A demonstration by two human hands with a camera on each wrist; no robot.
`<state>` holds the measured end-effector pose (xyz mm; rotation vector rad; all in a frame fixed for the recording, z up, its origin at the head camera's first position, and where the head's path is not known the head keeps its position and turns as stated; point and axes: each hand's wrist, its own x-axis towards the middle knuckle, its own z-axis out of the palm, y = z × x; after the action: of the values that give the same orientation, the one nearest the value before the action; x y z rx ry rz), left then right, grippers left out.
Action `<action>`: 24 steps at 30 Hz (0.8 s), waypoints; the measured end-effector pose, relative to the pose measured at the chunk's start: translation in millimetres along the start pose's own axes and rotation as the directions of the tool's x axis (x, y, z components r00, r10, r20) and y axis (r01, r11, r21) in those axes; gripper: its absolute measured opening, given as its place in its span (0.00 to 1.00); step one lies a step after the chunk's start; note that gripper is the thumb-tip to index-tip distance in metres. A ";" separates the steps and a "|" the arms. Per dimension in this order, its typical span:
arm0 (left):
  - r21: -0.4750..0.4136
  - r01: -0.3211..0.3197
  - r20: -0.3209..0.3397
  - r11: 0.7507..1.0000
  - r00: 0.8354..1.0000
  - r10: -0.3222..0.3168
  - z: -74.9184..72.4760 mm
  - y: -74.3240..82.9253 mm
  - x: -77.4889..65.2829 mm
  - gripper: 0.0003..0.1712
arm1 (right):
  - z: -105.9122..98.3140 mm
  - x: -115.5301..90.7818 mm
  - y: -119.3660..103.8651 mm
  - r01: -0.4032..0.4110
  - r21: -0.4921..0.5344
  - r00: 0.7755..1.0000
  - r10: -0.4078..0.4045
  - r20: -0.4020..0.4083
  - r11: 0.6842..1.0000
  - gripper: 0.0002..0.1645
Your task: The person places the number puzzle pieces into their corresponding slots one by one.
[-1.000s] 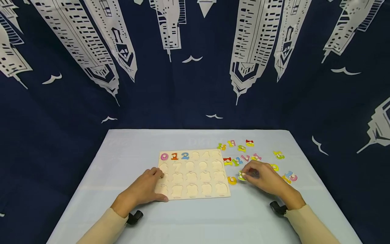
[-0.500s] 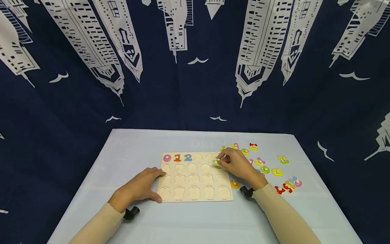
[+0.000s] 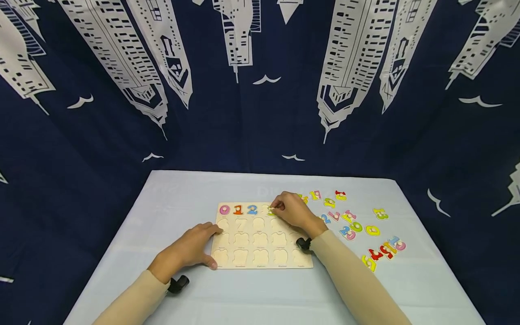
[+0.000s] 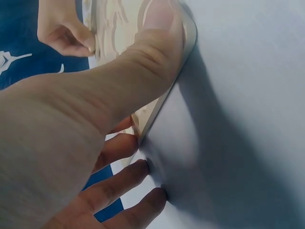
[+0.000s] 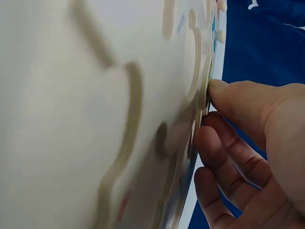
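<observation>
A pale wooden number puzzle board point(image 3: 248, 246) lies on the table, with a pink 0 point(image 3: 224, 209), an orange 1 point(image 3: 238, 209) and a blue 2 point(image 3: 252, 209) seated in its top row. My right hand point(image 3: 290, 210) pinches a green number 3 piece point(image 3: 271, 211) at the fourth slot of that row; the fingers partly hide it. In the right wrist view, thumb and fingertips meet at the board's far edge. My left hand point(image 3: 191, 246) rests on the board's left side. The left wrist view shows its thumb point(image 4: 157, 43) over a corner, with other fingertips touching the table.
Several loose number pieces point(image 3: 348, 215) lie scattered on the white table point(image 3: 178, 194) right of the board, some overlapping, including a red one point(image 3: 375, 254) and a yellow one point(image 3: 369, 263). A dark blue skyline-print cloth point(image 3: 239, 131) hangs behind the table.
My right hand has carried the green 3 from the loose pieces leftward over the board to the top row. The left hand has stayed at the board's left side.
</observation>
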<state>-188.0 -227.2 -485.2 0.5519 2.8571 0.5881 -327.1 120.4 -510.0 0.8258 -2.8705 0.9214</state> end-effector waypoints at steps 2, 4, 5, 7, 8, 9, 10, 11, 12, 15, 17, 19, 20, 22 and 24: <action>0.007 -0.007 -0.004 1.000 1.000 0.007 -0.3 -0.4 -0.5 0.58 | 2.9 5.0 -3.6 0.000 -0.002 1.000 0.000 -0.003 1.000 0.03; 0.006 -0.006 -0.003 1.000 1.000 0.006 -0.8 -0.4 -1.2 0.58 | 5.7 9.6 -7.0 0.004 -0.004 1.000 -0.004 -0.004 1.000 0.03; 0.002 -0.006 -0.001 1.000 1.000 0.006 -1.3 -0.1 -1.6 0.58 | 7.1 11.5 -8.9 0.002 -0.005 1.000 -0.002 -0.001 1.000 0.03; -0.001 -0.004 0.004 1.000 1.000 0.004 -2.0 0.2 -2.1 0.58 | 9.5 14.6 -12.3 -0.008 -0.009 1.000 0.008 0.007 1.000 0.03; 0.000 -0.004 0.007 1.000 1.000 0.004 -2.2 0.2 -2.1 0.58 | 10.6 16.0 -13.8 -0.013 -0.012 1.000 0.013 0.011 1.000 0.03; -0.002 -0.003 0.009 1.000 1.000 0.003 -2.4 0.2 -2.1 0.58 | 11.5 17.1 -15.3 -0.021 -0.013 1.000 0.021 0.014 1.000 0.03; -0.001 -0.004 0.012 1.000 1.000 0.004 -2.8 0.7 -1.9 0.58 | 12.4 17.1 -16.1 -0.029 -0.017 0.999 0.030 0.017 0.999 0.03; -0.002 -0.003 0.016 1.000 1.000 0.003 -3.1 1.2 -1.8 0.58 | 13.1 17.0 -17.0 -0.038 -0.018 0.999 0.038 0.019 0.999 0.03; 0.003 -0.002 0.017 1.000 1.000 0.002 -3.4 1.5 -1.9 0.58 | 13.5 16.8 -17.8 -0.044 -0.015 0.999 0.044 0.020 0.999 0.03; -0.001 0.017 0.023 1.000 1.000 -0.017 -4.5 2.1 -3.1 0.58 | 14.0 15.8 -18.9 -0.042 0.012 0.999 0.041 0.022 0.999 0.03; -0.004 0.029 0.026 1.000 0.999 -0.029 -4.6 1.8 -4.4 0.59 | 19.8 18.0 -6.8 -0.008 0.037 1.000 0.007 0.023 0.999 0.04; -0.009 0.033 0.029 0.999 0.999 -0.033 -3.8 1.3 -5.2 0.59 | 17.7 15.7 -5.5 0.006 0.052 0.999 -0.008 0.036 0.999 0.06; -0.008 0.032 0.030 0.999 0.999 -0.032 -3.2 0.9 -5.3 0.59 | 16.0 14.1 -5.2 0.006 0.053 0.999 -0.008 0.047 0.999 0.08; -0.008 0.025 0.030 1.000 0.999 -0.025 -2.1 0.8 -5.0 0.59 | 12.0 10.0 -4.1 0.007 0.047 0.998 -0.009 0.062 0.999 0.12; -0.003 0.020 0.030 1.000 0.999 -0.020 -0.7 0.3 -4.4 0.60 | -0.5 1.0 -16.5 -0.015 0.039 0.997 0.012 0.082 0.999 0.16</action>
<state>-184.1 -228.9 -484.1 0.5260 2.8297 0.5768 -319.9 108.9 -500.5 0.8686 -2.9400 0.9711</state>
